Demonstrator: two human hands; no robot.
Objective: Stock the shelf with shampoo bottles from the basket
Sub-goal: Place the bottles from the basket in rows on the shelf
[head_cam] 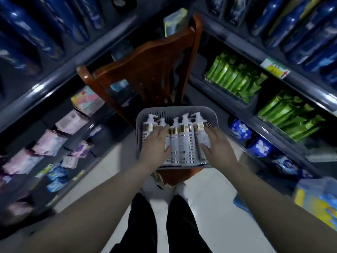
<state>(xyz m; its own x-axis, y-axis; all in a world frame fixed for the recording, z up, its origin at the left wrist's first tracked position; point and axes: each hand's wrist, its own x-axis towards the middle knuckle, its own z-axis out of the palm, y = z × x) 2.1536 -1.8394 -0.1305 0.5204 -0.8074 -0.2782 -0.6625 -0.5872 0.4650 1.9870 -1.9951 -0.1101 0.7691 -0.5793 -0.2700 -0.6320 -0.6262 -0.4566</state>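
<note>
A grey plastic basket (144, 114) sits on the seat of a brown wooden chair (145, 59) in front of me. In it lie several white pump shampoo bottles (185, 143) with gold collars, side by side, pumps pointing away. My left hand (156, 143) lies over the bottles on the left side, fingers spread and bent down onto one. My right hand (217, 143) lies on the rightmost bottle (199, 133), with its fingers laid along that bottle's side. Whether either hand truly grips a bottle is not clear.
Dark shelving runs along both sides of the narrow aisle. The left shelves (54, 83) hold pink and pastel packets; dark blue bottles (27, 30) stand above. On the right are green packets (235, 77) and blue floral packs (240, 128). The floor is white tile (209, 198).
</note>
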